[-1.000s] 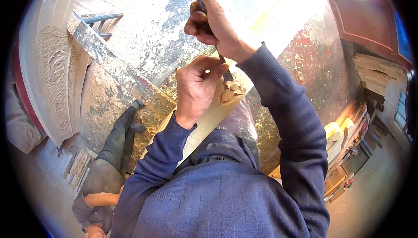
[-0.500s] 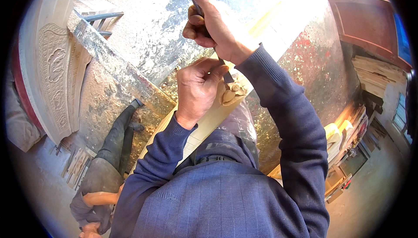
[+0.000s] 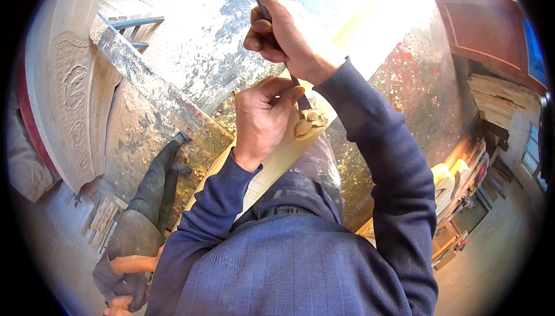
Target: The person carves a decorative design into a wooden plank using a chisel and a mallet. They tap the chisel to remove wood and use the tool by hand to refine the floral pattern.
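A long dark carving chisel [image 3: 303, 104] slants down from the upper middle, its flat blade end meeting a carved wooden relief [image 3: 312, 124] of rounded, leaf-like shapes. My right hand [image 3: 292, 36] is closed round the upper shaft, thumb laid along it. Lower down, my left hand [image 3: 263, 118] pinches the shaft between thumb and fingers just above the blade. Under the left hand runs a pale wooden board [image 3: 277, 166], which carries the relief at its end beside my lap. The left palm hides part of the board.
At the left stands a large carved wooden panel [image 3: 75, 85] beside a worn grey beam [image 3: 162, 79]. Another person [image 3: 136, 229] is at the lower left. Stacked planks [image 3: 497, 99] and a reddish-brown panel [image 3: 485, 33] lie at the right. Wood dust covers the floor [image 3: 196, 33].
Hardly anything differs. Both hands keep their hold on the chisel, and its blade stays at the carved relief with only a very slight shift.
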`<state>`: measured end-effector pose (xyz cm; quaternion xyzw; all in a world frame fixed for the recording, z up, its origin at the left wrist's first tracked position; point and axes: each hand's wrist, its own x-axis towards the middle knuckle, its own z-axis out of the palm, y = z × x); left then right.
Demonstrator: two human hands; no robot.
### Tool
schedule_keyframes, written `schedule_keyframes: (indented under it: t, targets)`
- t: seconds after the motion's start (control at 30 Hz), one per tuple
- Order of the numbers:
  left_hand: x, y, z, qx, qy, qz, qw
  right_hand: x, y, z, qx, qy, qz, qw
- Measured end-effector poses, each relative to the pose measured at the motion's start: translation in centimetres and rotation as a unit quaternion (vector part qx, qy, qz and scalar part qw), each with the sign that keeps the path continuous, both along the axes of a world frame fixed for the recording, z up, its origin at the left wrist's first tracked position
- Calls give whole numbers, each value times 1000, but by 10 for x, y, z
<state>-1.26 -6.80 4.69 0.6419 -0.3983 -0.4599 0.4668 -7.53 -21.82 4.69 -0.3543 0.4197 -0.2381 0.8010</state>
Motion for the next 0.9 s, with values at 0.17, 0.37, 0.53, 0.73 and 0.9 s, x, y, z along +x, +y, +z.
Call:
schedule_keyframes:
  t: [0.17, 0.37, 0.53, 0.73, 0.9]
  targets:
    - [2, 3, -1, 13, 4, -3, 1000, -1, 2, 6, 26, -1, -2, 1000]
    - [2, 3, -1, 1, 9, 0, 1000, 3, 5, -1, 3, -13, 0, 1000]
    - [1, 4, -4, 3, 23, 8, 1000, 3, 3, -2, -14, -15, 6, 1000]
    - [0, 5, -4, 1, 28, 12, 1000, 0, 3, 4, -10, -23, 16, 1000]
    - [1, 5, -1, 2, 35, 14, 999, -2, 5, 24, -20, -1, 20, 1000]
